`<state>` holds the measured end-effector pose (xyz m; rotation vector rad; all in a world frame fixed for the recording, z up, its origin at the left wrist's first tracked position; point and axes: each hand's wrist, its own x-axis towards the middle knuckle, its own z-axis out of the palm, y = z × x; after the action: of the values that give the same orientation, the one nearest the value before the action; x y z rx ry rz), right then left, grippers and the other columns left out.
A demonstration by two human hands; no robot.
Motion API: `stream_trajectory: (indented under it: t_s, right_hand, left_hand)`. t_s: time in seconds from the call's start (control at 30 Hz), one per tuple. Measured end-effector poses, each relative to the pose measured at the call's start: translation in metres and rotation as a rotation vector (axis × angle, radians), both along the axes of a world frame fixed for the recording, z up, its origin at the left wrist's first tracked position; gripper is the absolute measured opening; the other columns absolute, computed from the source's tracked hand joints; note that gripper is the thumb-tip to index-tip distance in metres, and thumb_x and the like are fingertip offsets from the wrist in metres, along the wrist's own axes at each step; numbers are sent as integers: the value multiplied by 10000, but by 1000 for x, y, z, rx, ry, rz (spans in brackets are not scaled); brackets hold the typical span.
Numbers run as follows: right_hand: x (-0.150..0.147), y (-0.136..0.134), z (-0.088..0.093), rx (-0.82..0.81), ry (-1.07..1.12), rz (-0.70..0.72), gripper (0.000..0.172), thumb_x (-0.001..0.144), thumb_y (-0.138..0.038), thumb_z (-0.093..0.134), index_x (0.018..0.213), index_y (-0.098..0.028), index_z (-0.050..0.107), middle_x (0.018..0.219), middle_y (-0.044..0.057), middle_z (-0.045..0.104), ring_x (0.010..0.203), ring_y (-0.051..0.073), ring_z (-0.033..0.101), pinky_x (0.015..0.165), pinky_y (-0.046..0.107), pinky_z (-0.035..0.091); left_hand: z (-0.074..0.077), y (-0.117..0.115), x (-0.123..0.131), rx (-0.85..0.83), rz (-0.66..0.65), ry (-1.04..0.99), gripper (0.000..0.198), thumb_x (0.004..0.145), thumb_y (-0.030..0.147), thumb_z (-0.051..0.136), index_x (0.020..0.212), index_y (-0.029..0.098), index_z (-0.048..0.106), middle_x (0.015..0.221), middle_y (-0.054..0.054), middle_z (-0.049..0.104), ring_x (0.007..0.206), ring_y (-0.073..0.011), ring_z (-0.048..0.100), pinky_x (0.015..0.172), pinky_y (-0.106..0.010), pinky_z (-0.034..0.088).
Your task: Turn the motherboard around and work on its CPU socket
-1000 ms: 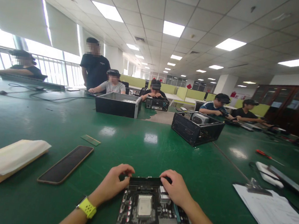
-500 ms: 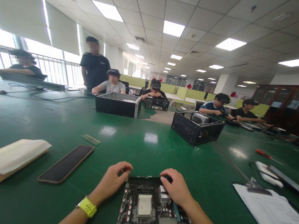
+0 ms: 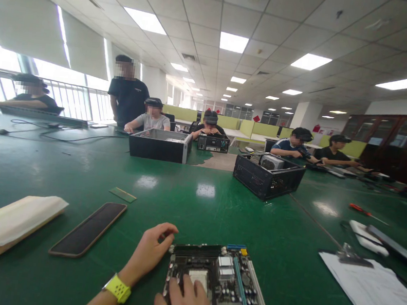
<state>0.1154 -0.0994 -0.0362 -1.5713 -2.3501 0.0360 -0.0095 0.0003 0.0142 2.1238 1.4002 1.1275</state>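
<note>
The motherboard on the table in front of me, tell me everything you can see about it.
The motherboard is a dark printed circuit board lying flat on the green table, component side up, its near edge cut off by the picture. It carries a long blue slot, a pale slot beside it, silver metal blocks, small round capacitors and a black strip along the far edge. The left hand touches its far left corner; the right hand rests on top, covering most of the central socket area.
</note>
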Motion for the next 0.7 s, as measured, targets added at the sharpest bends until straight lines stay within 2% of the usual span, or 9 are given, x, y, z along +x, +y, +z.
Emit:
stream_trajectory:
  t_s: [0.1,0.17,0.23,0.3,0.37,0.43,0.5,0.6,0.7]
  right_hand:
    - [3,5,-3,-30,-58,56,200,830,-252,491,843,-251,690,1069,68,653,938,300,590,801,484,445]
    - [20,8,14,-44,-46,105,189,785,-363,551,852,-246,682,1015,68,655,931,295,576,790,453,446]
    - [46,18,36,-43,6,121,291,722,-460,599,903,-244,670,1043,65,642,980,293,550,838,435,424]
    - [77,35,54,-37,52,46,303,750,-430,566,977,-248,651,1113,55,622,1036,267,530,911,409,380]
    - [111,57,62,-37,45,-121,319,777,-387,533,1042,-239,633,1147,67,610,1062,262,520,930,396,354]
    - [141,76,62,-26,36,-312,334,799,-381,511,1069,-219,622,1122,85,616,1043,262,524,899,379,367]
    - [163,89,56,-6,48,-422,312,822,-374,490,1053,-214,628,1079,80,629,1018,246,531,878,352,373]
    - [176,94,47,19,79,-448,278,843,-390,472,982,-227,649,1014,59,644,981,223,540,857,325,375]
    - [172,91,45,30,75,-441,273,826,-429,498,887,-223,667,959,63,649,959,227,539,838,323,378]
  left_hand:
    - [-1,1,0,-3,-5,9,226,777,290,460,814,189,659,794,-24,689,721,-180,618,704,-291,490]
    - [-2,1,-1,-5,-6,11,227,782,291,456,816,190,656,796,-27,688,730,-181,616,710,-293,488]
    - [-3,1,-1,-8,-4,9,226,785,293,456,820,190,654,800,-28,689,740,-184,616,717,-296,485]
    - [-2,1,-1,-12,-4,11,226,786,295,461,832,189,655,804,-29,689,739,-185,615,713,-297,484]
    - [-2,0,-1,-17,-7,15,228,789,298,464,842,188,656,810,-29,686,732,-184,613,706,-297,483]
    - [-1,0,-1,-22,-15,17,228,792,303,468,841,187,658,812,-29,685,729,-183,612,704,-296,482]
    - [-2,0,-1,-26,-24,13,226,793,306,473,840,188,660,812,-27,687,730,-182,612,708,-296,482]
    - [-3,0,-1,-33,-33,9,225,794,309,479,846,190,662,819,-25,691,730,-182,613,709,-297,483]
    - [-2,-2,0,-36,-42,13,223,802,312,477,845,191,659,828,-27,691,735,-182,613,713,-297,486]
